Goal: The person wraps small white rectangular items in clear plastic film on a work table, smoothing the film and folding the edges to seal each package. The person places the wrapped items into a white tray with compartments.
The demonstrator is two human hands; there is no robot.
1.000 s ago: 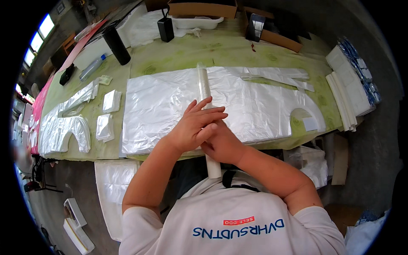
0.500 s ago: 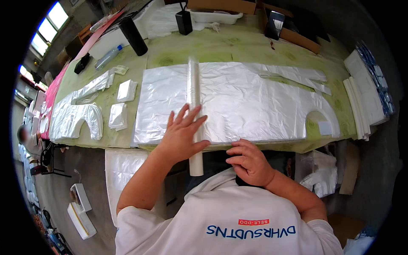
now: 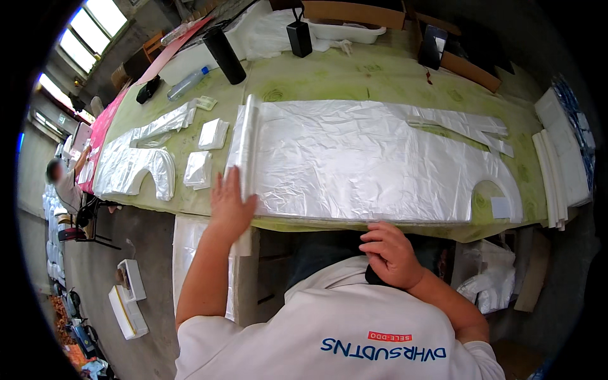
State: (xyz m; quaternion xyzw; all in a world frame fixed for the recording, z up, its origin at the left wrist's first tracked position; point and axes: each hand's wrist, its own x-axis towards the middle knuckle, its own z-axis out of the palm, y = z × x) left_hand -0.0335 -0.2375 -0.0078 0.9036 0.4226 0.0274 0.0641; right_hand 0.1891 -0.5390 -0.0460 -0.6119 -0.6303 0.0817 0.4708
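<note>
Left of frame centre, left hand (image 3: 232, 206) is resting on roll (image 3: 252, 120), fingers lightly spread, not gripping; roll is lying across film (image 3: 367, 158), overhanging table (image 3: 297, 76) edge. Right hand (image 3: 392, 256) is hanging loosely curled, apparently empty. Risk: one-sided push possibly skewing roll, creasing film. Upper right, carton (image 3: 472, 69) is showing dark interior, contents unclear; top-centre tray (image 3: 364, 35), contents unclear.
</note>
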